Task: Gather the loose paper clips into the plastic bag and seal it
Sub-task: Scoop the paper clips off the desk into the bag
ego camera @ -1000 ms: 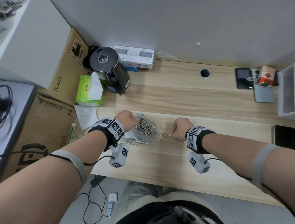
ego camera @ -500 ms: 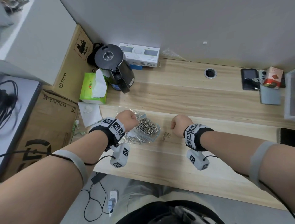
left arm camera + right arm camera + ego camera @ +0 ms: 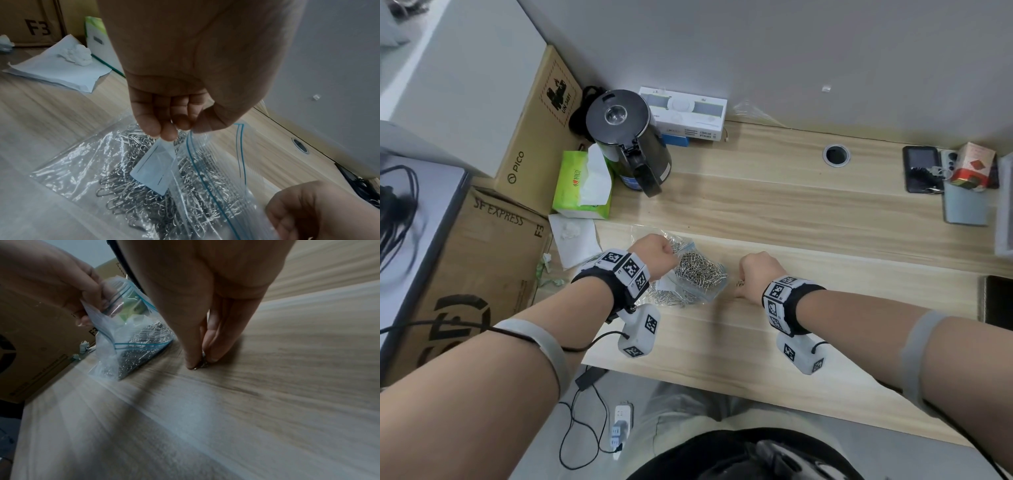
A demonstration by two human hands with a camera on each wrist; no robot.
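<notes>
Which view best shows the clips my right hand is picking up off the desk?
The right wrist view: the right hand pinches the loose paper clips against the desk, fingertips unobstructed. The head view shows only a small glint of them beside the fist. The left wrist view shows only that hand's edge, no loose clips.

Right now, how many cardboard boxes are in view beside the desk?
2. The PICO box leans against the wall behind the tissue pack. The SF EXPRESS box sits nearer, left of the desk. Others may be hidden out of frame.
</notes>
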